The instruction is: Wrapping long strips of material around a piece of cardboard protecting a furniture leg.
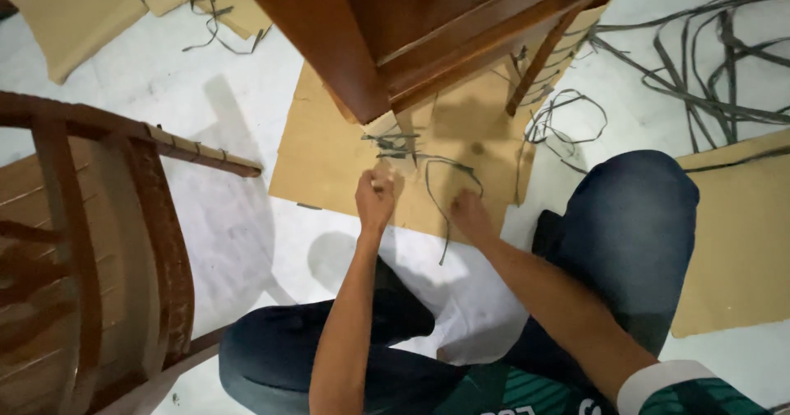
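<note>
now l hand (375,194) fisted on dark strip (434,186) below chair leg (385,124); r hand (471,215) beside strip, grip unclear.

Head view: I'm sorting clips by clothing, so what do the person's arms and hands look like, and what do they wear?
Both forearms are bare, and the left hand and right hand wear no gloves; no watch or ring is visible. The right arm's short sleeve is dark green with paler stripes and a white cuff. The left sleeve is out of frame.
</note>
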